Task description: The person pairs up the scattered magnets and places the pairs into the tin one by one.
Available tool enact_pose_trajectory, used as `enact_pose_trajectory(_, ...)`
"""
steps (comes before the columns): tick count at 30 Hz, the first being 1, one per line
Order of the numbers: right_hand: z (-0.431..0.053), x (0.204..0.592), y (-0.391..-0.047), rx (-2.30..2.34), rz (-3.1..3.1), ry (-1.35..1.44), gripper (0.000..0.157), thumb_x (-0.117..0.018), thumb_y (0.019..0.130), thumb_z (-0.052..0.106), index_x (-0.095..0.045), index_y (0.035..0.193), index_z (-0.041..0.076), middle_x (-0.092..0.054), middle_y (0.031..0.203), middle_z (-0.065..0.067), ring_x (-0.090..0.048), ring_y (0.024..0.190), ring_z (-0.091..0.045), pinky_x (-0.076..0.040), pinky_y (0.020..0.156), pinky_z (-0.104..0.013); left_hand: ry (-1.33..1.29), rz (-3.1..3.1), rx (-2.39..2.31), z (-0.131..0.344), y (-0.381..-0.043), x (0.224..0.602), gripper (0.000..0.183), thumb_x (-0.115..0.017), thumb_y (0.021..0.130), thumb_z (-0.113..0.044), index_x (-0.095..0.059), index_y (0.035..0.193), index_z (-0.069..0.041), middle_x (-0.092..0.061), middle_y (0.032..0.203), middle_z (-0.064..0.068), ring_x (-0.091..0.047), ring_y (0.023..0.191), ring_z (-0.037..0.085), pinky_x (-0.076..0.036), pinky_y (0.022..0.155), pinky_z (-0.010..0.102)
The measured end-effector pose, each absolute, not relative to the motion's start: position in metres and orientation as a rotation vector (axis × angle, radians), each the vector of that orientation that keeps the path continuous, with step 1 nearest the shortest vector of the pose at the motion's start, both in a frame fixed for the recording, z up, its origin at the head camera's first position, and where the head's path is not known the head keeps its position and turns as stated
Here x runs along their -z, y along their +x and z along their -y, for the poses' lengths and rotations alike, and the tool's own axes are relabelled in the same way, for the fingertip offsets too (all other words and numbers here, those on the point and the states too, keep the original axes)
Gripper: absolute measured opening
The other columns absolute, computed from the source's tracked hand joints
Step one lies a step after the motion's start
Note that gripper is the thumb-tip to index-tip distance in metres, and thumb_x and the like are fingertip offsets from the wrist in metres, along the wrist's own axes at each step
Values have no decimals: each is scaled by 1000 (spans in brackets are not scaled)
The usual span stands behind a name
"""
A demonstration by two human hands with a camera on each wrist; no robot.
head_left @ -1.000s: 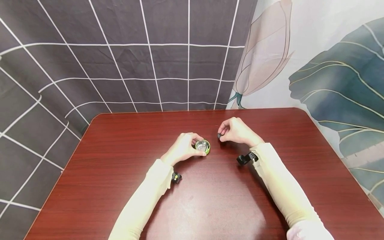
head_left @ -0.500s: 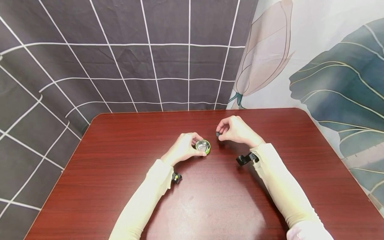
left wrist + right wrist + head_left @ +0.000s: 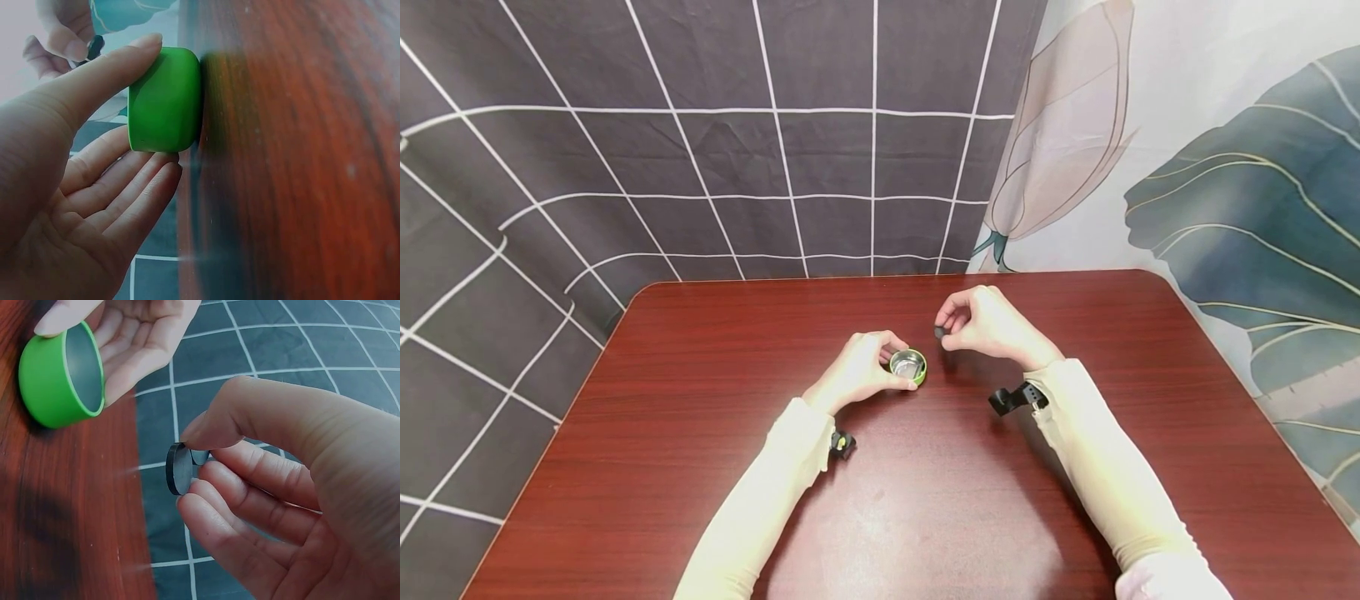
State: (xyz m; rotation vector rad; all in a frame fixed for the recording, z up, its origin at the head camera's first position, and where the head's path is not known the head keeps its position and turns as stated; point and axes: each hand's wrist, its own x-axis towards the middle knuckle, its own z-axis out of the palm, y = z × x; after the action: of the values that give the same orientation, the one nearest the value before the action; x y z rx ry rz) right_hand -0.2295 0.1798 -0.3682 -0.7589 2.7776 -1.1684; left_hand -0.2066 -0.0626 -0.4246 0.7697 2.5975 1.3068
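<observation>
My left hand (image 3: 863, 367) grips a small round green tin (image 3: 917, 382) with a shiny metal inside, its thumb on the near side and fingers behind. In the left wrist view the tin's green wall (image 3: 165, 100) stands upright on the table, its open mouth facing up. Just right of it and a little farther back, my right hand (image 3: 992, 327) pinches a thin black disc (image 3: 180, 469) between thumb and fingers, above the table. A second black disc (image 3: 200, 456) shows partly behind the first, against the fingers.
Both hands work over a reddish-brown wooden table (image 3: 700, 350). A dark cloth with white grid lines (image 3: 820, 158) hangs behind its far edge, and a floral cloth (image 3: 1075, 167) hangs at the right. Black straps (image 3: 1018, 397) sit at the wrists.
My right hand has shifted slightly left and farther from me with the black disc. The left hand and the green tin have stayed in place.
</observation>
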Motion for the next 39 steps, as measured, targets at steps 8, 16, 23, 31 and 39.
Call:
enact_pose_trajectory(8,-174,361,-226,1212,-2760,-772,19,-81,70,2,-75,87,9,-69,75,1,-66,69,-15,-56,66,-27,766,-2579,-1318,64,-207,425,47,-95,71,-21,-71,109,-6,-74,96,4,-71,82,12,-56,79,26)
enact_pose_trajectory(16,-169,359,-223,1241,-2751,-799,20,-82,70,0,-74,87,8,-69,74,1,-66,69,-16,-56,66,-26,752,-2582,-1314,64,-206,424,48,-95,71,-22,-71,109,-7,-74,96,3,-70,82,12,-56,79,26)
enact_pose_trajectory(23,-166,356,-221,1260,-2747,-831,21,-82,70,0,-75,88,9,-69,74,1,-65,69,-15,-56,67,-27,748,-2583,-1310,64,-206,424,48,-95,71,-23,-71,109,-6,-74,98,4,-70,83,12,-56,78,26)
enact_pose_trajectory(31,-162,354,-220,1263,-2743,-870,21,-81,70,-1,-75,88,9,-69,75,1,-65,69,-14,-56,67,-28,753,-2575,-1322,64,-207,424,49,-95,71,-22,-71,110,-6,-74,98,4,-71,83,13,-56,78,26)
enact_pose_trajectory(39,-156,353,-219,1281,-2719,-894,23,-81,70,-2,-75,88,9,-69,75,1,-66,69,-15,-57,67,-28,750,-2575,-1322,64,-207,424,49,-95,71,-22,-71,110,-6,-74,98,3,-70,82,12,-56,78,26)
